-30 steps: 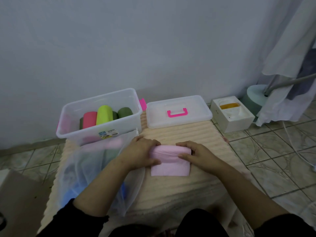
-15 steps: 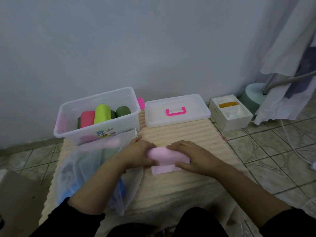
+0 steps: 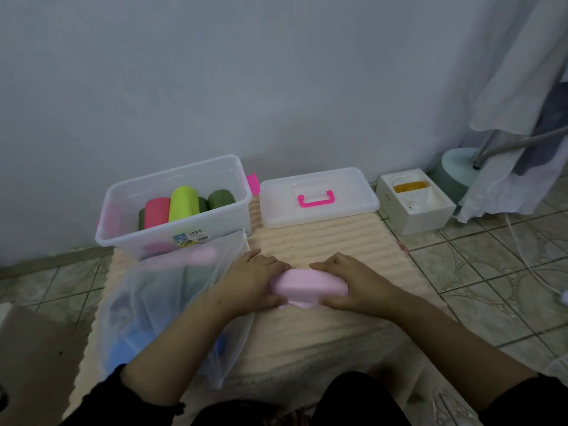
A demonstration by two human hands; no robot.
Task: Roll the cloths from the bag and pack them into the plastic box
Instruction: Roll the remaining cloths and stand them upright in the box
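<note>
Observed from the head view: a pink cloth [image 3: 309,287], rolled nearly to its end, lies on a cream ribbed mat [image 3: 322,241] spread over the tiled floor [image 3: 491,287], with only a narrow flat edge showing beneath the roll on the near side. The left hand [image 3: 255,279] grips the left end of the roll, fingers curled over its top and thumb under its near side. The right hand [image 3: 353,281] grips the right end in the same manner. The two hands stand apart, the roll spanning between them. A clear plastic box [image 3: 172,238], uncovered, sits at the far left corner of the mat, against the wall. Inside it rolled cloths stand side by side: a red roll [image 3: 157,212], a lime roll [image 3: 183,202] and a dark green roll [image 3: 221,198], with further dark green partly hidden behind them. The box lid [image 3: 319,195], clear with a pink handle, lies flat on the mat just right of the box. A translucent mesh bag [image 3: 159,305] lies at the near side of the box, under the left forearm, with blue and dark contents dimly visible through it. A small white carton [image 3: 415,207] rests on the floor right of the lid.
</note>
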